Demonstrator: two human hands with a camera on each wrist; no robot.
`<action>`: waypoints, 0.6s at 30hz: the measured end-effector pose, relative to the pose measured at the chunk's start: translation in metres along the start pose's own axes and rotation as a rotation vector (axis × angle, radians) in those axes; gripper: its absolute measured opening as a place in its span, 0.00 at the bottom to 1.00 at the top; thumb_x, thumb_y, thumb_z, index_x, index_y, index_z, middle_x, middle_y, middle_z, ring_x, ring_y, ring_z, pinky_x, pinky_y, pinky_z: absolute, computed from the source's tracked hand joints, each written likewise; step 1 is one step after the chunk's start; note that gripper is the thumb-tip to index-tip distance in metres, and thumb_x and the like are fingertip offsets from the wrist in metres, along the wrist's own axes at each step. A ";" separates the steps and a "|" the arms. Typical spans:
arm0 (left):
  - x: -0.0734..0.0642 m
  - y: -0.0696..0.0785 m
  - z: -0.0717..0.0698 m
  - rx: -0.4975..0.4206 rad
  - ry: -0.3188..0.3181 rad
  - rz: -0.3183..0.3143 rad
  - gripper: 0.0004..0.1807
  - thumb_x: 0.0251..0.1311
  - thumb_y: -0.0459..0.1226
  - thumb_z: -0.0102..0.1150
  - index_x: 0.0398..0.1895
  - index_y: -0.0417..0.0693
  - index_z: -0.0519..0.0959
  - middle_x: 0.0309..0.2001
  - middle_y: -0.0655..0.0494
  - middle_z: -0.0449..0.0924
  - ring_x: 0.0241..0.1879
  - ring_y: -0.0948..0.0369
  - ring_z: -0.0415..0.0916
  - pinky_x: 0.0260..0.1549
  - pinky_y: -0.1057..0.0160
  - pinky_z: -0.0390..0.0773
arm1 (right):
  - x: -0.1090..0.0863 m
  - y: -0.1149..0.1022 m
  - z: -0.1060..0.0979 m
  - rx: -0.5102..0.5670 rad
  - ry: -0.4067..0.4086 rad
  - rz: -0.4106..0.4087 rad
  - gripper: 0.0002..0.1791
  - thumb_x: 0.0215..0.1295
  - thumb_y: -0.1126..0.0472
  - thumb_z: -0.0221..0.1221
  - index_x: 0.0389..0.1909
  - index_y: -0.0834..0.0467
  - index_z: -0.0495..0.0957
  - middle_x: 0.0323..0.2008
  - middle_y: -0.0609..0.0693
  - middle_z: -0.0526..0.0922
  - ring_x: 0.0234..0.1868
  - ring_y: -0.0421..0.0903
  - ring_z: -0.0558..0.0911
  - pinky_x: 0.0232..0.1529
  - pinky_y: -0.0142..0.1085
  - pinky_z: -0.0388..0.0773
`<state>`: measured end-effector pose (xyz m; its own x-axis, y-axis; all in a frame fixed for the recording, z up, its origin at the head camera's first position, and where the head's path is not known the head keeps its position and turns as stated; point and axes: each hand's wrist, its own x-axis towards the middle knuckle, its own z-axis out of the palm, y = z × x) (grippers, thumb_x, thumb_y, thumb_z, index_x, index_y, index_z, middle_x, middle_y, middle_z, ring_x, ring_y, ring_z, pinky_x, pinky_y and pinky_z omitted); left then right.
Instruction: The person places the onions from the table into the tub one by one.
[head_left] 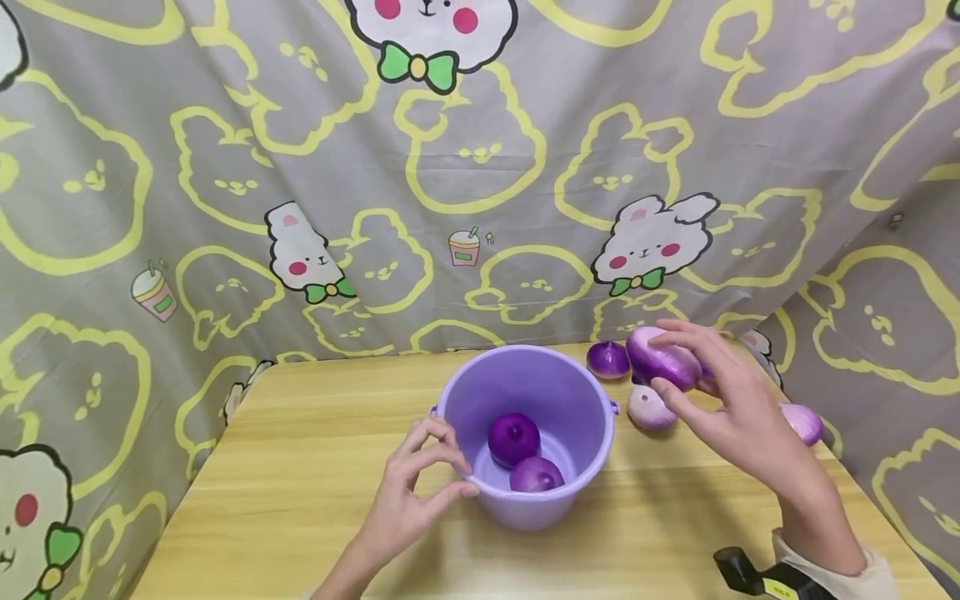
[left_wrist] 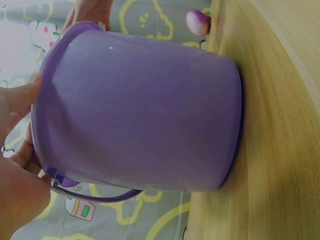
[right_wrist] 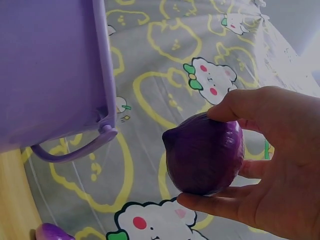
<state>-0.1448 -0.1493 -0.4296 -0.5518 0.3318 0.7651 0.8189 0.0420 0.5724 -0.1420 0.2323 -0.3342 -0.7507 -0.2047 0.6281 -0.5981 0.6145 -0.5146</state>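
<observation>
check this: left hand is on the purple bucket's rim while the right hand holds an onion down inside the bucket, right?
Not quite: the onion in the right hand is not inside the purple bucket. The head view shows it held outside, to the bucket's right. The left hand is on the rim, as you say.

The near rim of the bucket [head_left: 528,510] hides the lower edge of the nearer onion [head_left: 536,475]; the right hand [head_left: 738,417] partly covers the held onion [head_left: 658,358]; the left wrist view's edge cuts off the left hand [left_wrist: 21,189].
</observation>
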 end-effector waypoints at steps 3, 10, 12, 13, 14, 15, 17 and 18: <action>0.000 -0.001 0.001 0.001 -0.001 0.001 0.12 0.50 0.30 0.78 0.36 0.48 0.83 0.43 0.50 0.74 0.55 0.51 0.70 0.70 0.54 0.66 | -0.004 0.004 0.000 0.013 0.004 0.016 0.33 0.58 0.75 0.70 0.62 0.50 0.77 0.69 0.48 0.72 0.72 0.42 0.67 0.52 0.19 0.74; -0.003 -0.001 0.003 0.014 0.003 0.023 0.11 0.51 0.32 0.78 0.35 0.47 0.83 0.43 0.50 0.74 0.54 0.51 0.70 0.71 0.53 0.64 | -0.008 0.009 -0.002 0.014 0.030 0.038 0.33 0.56 0.77 0.70 0.61 0.51 0.78 0.68 0.47 0.73 0.72 0.38 0.67 0.52 0.18 0.73; -0.003 -0.001 0.003 0.009 0.002 0.029 0.12 0.51 0.32 0.77 0.35 0.47 0.83 0.42 0.50 0.74 0.54 0.51 0.70 0.72 0.51 0.63 | -0.008 0.010 -0.001 0.019 0.032 0.038 0.33 0.56 0.77 0.71 0.61 0.51 0.78 0.68 0.46 0.73 0.72 0.38 0.67 0.52 0.18 0.73; -0.003 -0.001 0.003 0.005 0.001 0.030 0.12 0.51 0.31 0.77 0.35 0.46 0.83 0.42 0.50 0.74 0.54 0.51 0.70 0.72 0.49 0.62 | -0.008 0.010 -0.001 0.021 0.033 0.036 0.33 0.55 0.77 0.71 0.61 0.51 0.78 0.68 0.46 0.73 0.72 0.39 0.68 0.52 0.18 0.73; -0.003 -0.001 0.003 -0.001 0.001 0.028 0.12 0.51 0.31 0.77 0.35 0.46 0.83 0.43 0.50 0.74 0.54 0.51 0.70 0.73 0.48 0.62 | -0.007 0.010 0.000 0.022 0.034 0.033 0.33 0.55 0.77 0.71 0.61 0.52 0.78 0.68 0.46 0.73 0.72 0.39 0.68 0.52 0.18 0.73; -0.003 -0.002 0.003 0.000 0.002 0.028 0.12 0.51 0.31 0.77 0.35 0.46 0.83 0.43 0.50 0.74 0.54 0.51 0.70 0.73 0.47 0.61 | -0.007 0.010 0.000 0.026 0.035 0.030 0.33 0.55 0.77 0.71 0.61 0.52 0.78 0.68 0.46 0.73 0.71 0.39 0.68 0.53 0.18 0.73; -0.002 -0.002 0.003 0.007 0.005 0.028 0.11 0.51 0.32 0.77 0.35 0.46 0.83 0.43 0.50 0.74 0.54 0.51 0.70 0.73 0.47 0.60 | -0.005 0.010 0.002 0.035 0.035 0.025 0.33 0.55 0.78 0.71 0.61 0.52 0.78 0.68 0.47 0.73 0.71 0.40 0.68 0.53 0.19 0.74; -0.001 -0.002 0.002 0.009 0.006 0.027 0.11 0.51 0.32 0.77 0.35 0.47 0.83 0.43 0.50 0.74 0.54 0.51 0.70 0.73 0.47 0.60 | -0.005 0.010 0.002 0.039 0.034 0.022 0.33 0.55 0.78 0.71 0.61 0.53 0.78 0.68 0.47 0.73 0.71 0.40 0.68 0.53 0.19 0.74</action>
<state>-0.1453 -0.1475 -0.4325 -0.5306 0.3269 0.7820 0.8348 0.0420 0.5489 -0.1454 0.2377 -0.3438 -0.7542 -0.1646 0.6357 -0.5925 0.5880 -0.5507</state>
